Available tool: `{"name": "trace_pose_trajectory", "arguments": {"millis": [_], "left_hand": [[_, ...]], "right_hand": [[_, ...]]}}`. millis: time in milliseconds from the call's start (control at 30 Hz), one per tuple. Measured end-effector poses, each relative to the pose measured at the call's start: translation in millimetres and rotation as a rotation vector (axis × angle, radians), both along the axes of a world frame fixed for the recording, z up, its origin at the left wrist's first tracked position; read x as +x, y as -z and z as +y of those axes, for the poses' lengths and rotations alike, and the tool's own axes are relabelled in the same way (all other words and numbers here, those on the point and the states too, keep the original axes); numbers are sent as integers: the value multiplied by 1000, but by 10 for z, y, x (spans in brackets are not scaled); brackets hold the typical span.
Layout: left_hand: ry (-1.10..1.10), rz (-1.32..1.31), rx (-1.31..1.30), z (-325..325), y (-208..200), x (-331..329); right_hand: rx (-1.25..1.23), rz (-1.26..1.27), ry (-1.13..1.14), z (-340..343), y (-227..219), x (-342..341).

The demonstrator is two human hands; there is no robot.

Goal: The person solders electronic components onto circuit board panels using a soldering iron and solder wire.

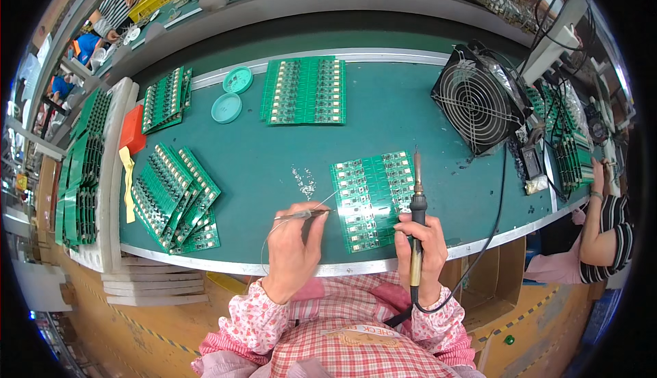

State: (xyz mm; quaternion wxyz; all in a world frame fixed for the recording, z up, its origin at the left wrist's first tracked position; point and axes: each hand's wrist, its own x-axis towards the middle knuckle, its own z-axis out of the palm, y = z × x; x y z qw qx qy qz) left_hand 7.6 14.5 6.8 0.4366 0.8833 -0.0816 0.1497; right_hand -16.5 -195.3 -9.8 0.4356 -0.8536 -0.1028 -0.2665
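Observation:
My right hand (426, 241) is closed around a soldering iron (417, 203), its tip pointing up and away at the right edge of a green circuit board panel (371, 203). A fingertip of that hand meets the panel's lower right side. To the left of the panel, my left hand (294, 244) pinches a thin solder wire (327, 199), which loops down past the wrist and reaches toward the panel's left edge. A slim metallic tool (301, 214), perhaps tweezers, also lies in these fingers. Small pale parts (303, 182) are scattered on the green mat beyond my left hand.
Circuit board stacks lie at left (174, 196), far left (164, 101) and far middle (304, 90), near two round turquoise dishes (226, 107). A black fan (477, 101) stands at far right. The iron's cord (501, 193) crosses the mat. Another person's arm (597, 224) is at right.

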Motion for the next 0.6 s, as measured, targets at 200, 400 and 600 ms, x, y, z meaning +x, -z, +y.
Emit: {"name": "trace_pose_trajectory", "arguments": {"millis": [200, 400, 600], "left_hand": [[82, -35, 0, -100, 40, 101], [99, -42, 54, -127, 37, 144], [110, -37, 75, -114, 66, 151]], "right_hand": [[9, -26, 3, -10, -13, -29], [68, -3, 6, -21, 22, -32], [102, 21, -15, -27, 23, -45]]}}
